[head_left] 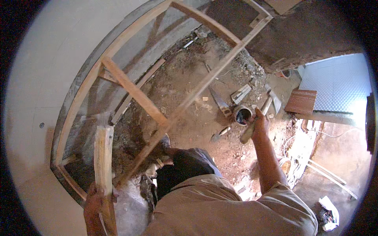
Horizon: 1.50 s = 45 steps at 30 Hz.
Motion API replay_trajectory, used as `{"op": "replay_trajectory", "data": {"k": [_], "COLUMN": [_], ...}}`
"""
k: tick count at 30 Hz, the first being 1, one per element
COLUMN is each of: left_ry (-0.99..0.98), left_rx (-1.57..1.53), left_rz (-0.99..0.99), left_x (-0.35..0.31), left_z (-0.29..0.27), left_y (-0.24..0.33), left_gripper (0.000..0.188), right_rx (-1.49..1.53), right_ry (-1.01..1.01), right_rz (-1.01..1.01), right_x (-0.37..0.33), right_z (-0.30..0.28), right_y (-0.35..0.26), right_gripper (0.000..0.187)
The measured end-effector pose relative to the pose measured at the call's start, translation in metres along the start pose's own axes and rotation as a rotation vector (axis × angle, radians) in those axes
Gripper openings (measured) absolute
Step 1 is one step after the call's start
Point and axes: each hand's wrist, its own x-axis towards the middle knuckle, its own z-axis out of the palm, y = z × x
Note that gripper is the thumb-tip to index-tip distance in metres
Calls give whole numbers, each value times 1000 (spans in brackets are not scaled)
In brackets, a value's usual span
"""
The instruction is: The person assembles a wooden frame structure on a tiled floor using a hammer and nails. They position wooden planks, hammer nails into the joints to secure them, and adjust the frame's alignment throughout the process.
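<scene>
My left hand [93, 206] grips a wooden board [103, 157] that stands nearly upright at the lower left. A thin nail [104, 117] pokes up from the board's top end. On the other side, my right hand [260, 124] is closed round the wooden handle of a hatchet [275, 103], whose broad metal head points away from me. Just left of that hand, a round can [243, 115] with dark contents stands on the dirt. A large wooden frame [134, 92] with crosspieces spreads across the left, in front of the wall.
On the dirt floor lie a handsaw [219, 101], a trowel [220, 134] and short wood offcuts [241, 94]. A reddish-brown ribbed piece [301, 101] leans by a pale textured sheet [334, 84] at the right. Two white strips [331, 179] and a white bag [329, 213] lie at the lower right.
</scene>
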Motion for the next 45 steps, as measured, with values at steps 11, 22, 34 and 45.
{"op": "replay_trajectory", "data": {"k": [11, 22, 34, 45], "left_ry": [17, 426, 863, 890], "left_rx": [-129, 233, 227, 262], "left_rz": [-236, 162, 570, 704], "left_x": [-13, 13, -55, -98], "left_z": [247, 431, 570, 576], "left_y": [-200, -280, -81, -95], "left_gripper": [73, 69, 64, 68], "right_rx": [-39, -1016, -871, -1121], "right_ry": [-324, -1027, -1713, -1738], "right_rz": [907, -9, -736, -1214], "right_x": [105, 65, -19, -67], "right_z": [-271, -188, -123, -139], "right_y": [85, -59, -311, -376], "right_gripper": [17, 44, 33, 35]}}
